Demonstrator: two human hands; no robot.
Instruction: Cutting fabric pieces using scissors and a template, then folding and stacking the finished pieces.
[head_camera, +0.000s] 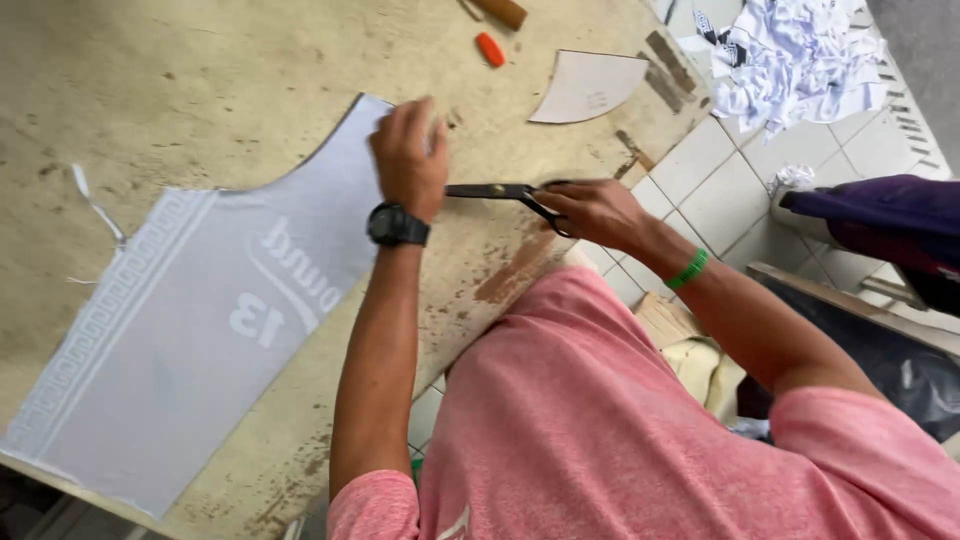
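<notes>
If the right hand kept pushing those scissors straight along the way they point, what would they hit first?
Probably the left hand. The right hand aims the scissors leftward, and their tips already sit beside it at the edge of the grey fabric; whether they touch is unclear.

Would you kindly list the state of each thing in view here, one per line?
grey fabric panel: flat on the table, held down at its upper edge.
left hand: pressed on the fabric.
scissors: lying level, blades towards the fabric; open or closed unclear.
right hand: grip closed on the scissor handles.
paper pattern piece: flat, untouched.
orange chalk: lying loose.
fabric scraps: heaped on the floor.
</notes>
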